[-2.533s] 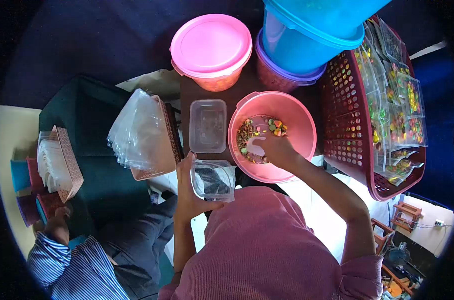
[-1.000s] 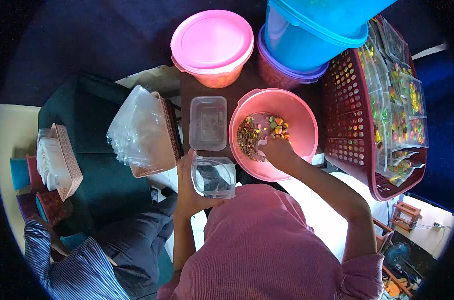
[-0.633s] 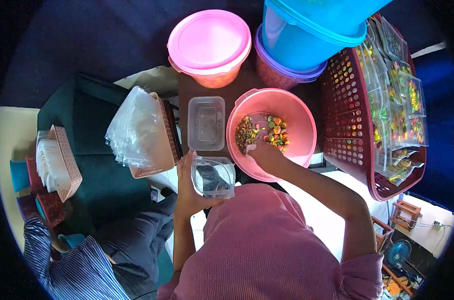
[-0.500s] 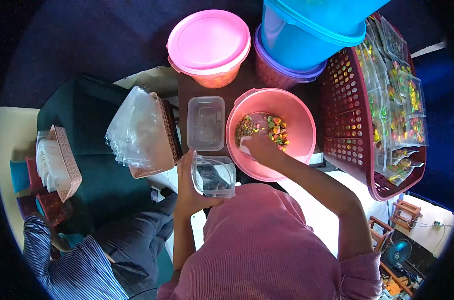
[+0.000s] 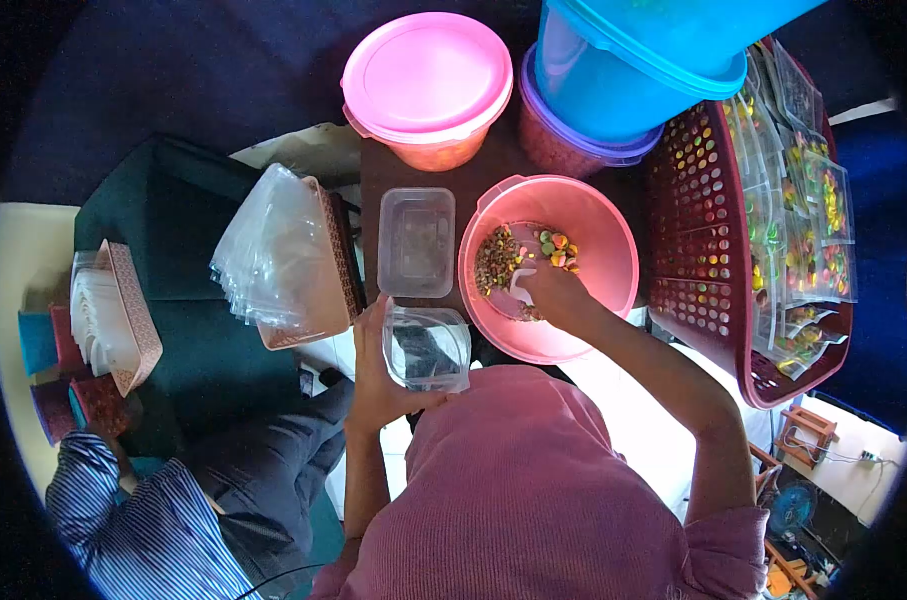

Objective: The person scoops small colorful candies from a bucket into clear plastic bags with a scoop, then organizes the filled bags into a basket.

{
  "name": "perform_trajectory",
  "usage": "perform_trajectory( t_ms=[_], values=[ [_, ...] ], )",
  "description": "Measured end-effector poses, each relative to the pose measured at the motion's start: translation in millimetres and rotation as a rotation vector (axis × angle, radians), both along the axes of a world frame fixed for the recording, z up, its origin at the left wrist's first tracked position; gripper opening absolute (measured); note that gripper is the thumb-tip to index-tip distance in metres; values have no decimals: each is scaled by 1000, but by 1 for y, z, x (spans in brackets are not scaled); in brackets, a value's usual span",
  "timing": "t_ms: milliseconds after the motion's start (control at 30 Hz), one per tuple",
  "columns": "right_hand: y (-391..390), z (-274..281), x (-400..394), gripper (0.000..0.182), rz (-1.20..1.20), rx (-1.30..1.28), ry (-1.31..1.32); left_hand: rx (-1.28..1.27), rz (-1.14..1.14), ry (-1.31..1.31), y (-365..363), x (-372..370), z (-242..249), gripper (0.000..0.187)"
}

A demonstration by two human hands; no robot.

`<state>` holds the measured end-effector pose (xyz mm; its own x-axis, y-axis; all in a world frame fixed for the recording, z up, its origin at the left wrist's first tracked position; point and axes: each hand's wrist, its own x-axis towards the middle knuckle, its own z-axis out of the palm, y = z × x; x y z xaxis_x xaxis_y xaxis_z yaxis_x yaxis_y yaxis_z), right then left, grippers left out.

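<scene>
White scoop (image 5: 521, 285) in the pink tub (image 5: 613, 245)

My right hand (image 5: 556, 292) closes around the smooth scoop, right of the frame's centre; my palm hides the exact grip. Inside the round, glossy tub lie a heap of coarse brownish bits (image 5: 496, 265) and some rounded, colourful pieces (image 5: 560, 249). My left hand (image 5: 378, 375), thumb and fingers stretched wide, clasps a see-through box (image 5: 428, 345) at mid-frame. At right, flat, shiny packets (image 5: 818, 205) fill a perforated plastic basket (image 5: 688, 275); at left, slick clear bags (image 5: 273, 250) fan out.
</scene>
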<state>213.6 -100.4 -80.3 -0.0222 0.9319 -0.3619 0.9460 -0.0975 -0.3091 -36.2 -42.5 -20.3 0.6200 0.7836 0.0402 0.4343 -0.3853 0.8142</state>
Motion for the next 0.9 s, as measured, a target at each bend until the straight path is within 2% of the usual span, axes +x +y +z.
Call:
perform_trajectory(
  t_ms=[133,200,333,433,500,567,667,767,833,900],
  values=[
    [9,-9,-4,12,-24,8,-17,-7,-20,-7,2,4,1,116],
    [12,-5,1,13,2,118,13,-2,-25,7,3,5,4,116],
    [14,11,27,15,49,-22,40,-7,-9,-20,3,2,-2,116],
    [8,10,25,16,29,47,-3,-10,-12,-3,3,2,-2,117],
    [7,-24,26,20,1,100,37,-29,-18,-5,3,3,-1,117],
    [11,-29,27,26,-26,155,80,-44,-24,-5,3,4,-2,117],
    [22,4,34,16,-1,119,100,-17,-31,-14,4,6,-3,117],
    [26,7,51,17,-24,48,47,-68,-9,-29,4,3,-2,116],
    [27,5,59,31,-32,-24,-133,-5,-30,-4,3,2,-2,117],
    [27,14,59,30,-47,-36,-81,-22,-18,-5,1,0,-3,117]
  ],
)
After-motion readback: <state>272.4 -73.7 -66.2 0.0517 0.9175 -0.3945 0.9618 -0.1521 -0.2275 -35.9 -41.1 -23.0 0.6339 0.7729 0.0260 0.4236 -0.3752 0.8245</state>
